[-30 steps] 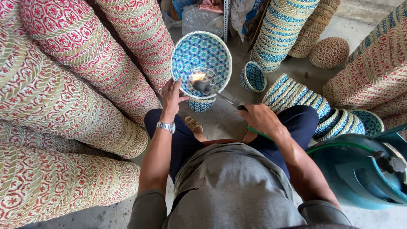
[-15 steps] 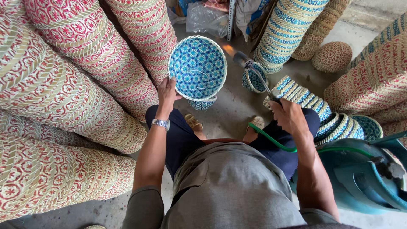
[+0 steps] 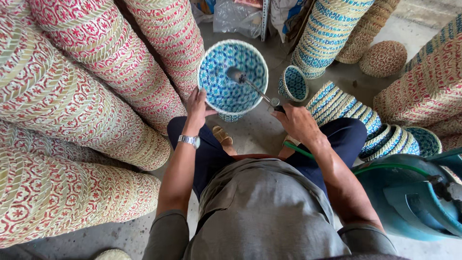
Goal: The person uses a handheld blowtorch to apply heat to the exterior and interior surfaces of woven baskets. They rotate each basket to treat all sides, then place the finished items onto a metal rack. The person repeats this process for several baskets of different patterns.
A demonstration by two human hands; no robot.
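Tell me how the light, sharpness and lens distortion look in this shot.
Head view: soft, even daylight, no harsh glare; wide-lens bowing curves the red basket stacks at the edges; blue bowl basket, left hand and right hand on the torch wand are sharp.

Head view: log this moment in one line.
left hand: holds blue woven basket rim | right hand: grips torch wand, nozzle inside basket

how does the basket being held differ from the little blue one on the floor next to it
The held basket is much wider than the small floor basket. The left hand grips the held one's rim and a torch nozzle points into it; the small one sits untouched. Both are blue-and-white woven.
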